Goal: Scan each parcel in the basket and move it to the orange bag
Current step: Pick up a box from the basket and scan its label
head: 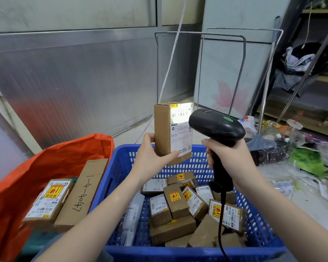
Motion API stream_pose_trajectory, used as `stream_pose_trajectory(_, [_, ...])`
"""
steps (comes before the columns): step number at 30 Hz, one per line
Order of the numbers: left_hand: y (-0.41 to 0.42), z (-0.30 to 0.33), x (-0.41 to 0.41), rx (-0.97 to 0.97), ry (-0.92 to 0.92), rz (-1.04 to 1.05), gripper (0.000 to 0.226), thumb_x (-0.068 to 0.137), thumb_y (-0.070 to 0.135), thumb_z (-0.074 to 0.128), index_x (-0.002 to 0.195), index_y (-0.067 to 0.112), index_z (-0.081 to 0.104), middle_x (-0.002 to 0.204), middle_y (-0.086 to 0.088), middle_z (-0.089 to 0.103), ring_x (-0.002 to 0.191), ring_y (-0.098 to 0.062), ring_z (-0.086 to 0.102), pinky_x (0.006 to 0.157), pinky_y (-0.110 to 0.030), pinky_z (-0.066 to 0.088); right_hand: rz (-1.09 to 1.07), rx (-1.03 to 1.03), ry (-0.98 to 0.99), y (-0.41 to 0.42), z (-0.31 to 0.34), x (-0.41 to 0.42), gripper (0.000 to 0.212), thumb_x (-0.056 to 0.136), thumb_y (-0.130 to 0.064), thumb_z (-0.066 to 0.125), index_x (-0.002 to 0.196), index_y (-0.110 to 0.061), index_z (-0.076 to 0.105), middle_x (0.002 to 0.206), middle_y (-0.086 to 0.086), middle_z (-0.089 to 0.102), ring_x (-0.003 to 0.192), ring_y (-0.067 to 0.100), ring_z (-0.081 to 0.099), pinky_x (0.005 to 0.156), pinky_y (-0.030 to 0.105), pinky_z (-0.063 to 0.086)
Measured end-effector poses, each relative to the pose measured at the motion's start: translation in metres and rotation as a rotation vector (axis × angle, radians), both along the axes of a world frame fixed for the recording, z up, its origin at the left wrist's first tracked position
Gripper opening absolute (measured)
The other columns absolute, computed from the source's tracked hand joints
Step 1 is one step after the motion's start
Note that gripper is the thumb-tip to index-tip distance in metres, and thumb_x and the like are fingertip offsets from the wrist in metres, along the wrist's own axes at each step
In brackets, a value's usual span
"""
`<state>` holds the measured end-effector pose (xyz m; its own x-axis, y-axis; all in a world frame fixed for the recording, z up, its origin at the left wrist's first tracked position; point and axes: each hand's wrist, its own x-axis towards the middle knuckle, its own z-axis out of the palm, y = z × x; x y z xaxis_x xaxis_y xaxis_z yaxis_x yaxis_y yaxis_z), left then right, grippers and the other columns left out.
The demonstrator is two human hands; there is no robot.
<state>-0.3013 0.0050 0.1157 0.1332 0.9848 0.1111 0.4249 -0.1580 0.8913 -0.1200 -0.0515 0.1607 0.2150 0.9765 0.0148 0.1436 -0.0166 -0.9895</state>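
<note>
parcel (171, 131): brown carton, upright, label lit | basket (261, 233): blue, holds cartons | orange bag (27, 176): open, two cartons inside

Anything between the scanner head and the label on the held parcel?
Nothing: in the head view the scanner in the right hand faces the parcel, held by the left hand, with its label lit.

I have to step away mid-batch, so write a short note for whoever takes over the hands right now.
Left hand grips an upright parcel above the blue basket, label facing the scanner.
Right hand grips the black scanner, aimed at that label; the label is brightly lit and a green light shows on the scanner.
Done: at least two parcels already lie in the orange bag, left of the basket.
Left: put the held parcel in the bag, then scan and move the many parcels remaining in the basket.
</note>
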Motion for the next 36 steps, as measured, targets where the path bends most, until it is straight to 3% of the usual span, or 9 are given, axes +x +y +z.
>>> stream_pose_trajectory(7, [0.0,-0.002,-0.001,0.006,-0.001,0.006,0.061,0.077,0.037,0.077,0.119,0.028,0.034,0.131,0.007,0.052,0.099,-0.003,0.052,0.067,-0.012,0.046,-0.009,0.022,-0.004,-0.001,-0.003,0.001,0.02,0.089,-0.013,0.061,0.072,-0.006,0.056,0.049,0.002,0.055,0.046,0.013,0.053,0.06,0.034,0.047])
stream_pose_trajectory(13, [-0.007,0.004,0.006,0.028,0.012,-0.041,0.061,0.077,0.038,0.077,0.118,0.029,0.034,0.127,0.011,0.053,0.088,0.003,0.054,0.063,-0.01,0.049,-0.045,0.144,-0.037,0.001,-0.003,-0.007,0.029,0.086,-0.009,0.065,0.058,-0.013,0.055,0.052,0.0,0.054,0.052,0.017,0.052,0.058,0.031,0.048])
stream_pose_trajectory(24, [-0.01,0.008,0.012,0.056,0.003,-0.064,0.06,0.075,0.039,0.078,0.115,0.029,0.035,0.12,0.015,0.052,0.088,0.008,0.052,0.062,-0.007,0.048,-0.049,0.137,-0.023,0.001,-0.005,-0.008,0.029,0.086,-0.009,0.064,0.059,-0.011,0.055,0.053,0.003,0.054,0.053,0.021,0.052,0.059,0.034,0.048])
stream_pose_trajectory(36, [-0.01,0.006,0.013,0.08,0.01,-0.05,0.061,0.072,0.043,0.079,0.112,0.029,0.036,0.119,0.015,0.054,0.092,0.004,0.056,0.067,-0.013,0.052,-0.021,0.06,0.025,0.002,-0.002,-0.007,0.025,0.089,-0.008,0.059,0.065,-0.009,0.055,0.046,0.003,0.052,0.044,0.019,0.049,0.051,0.029,0.044])
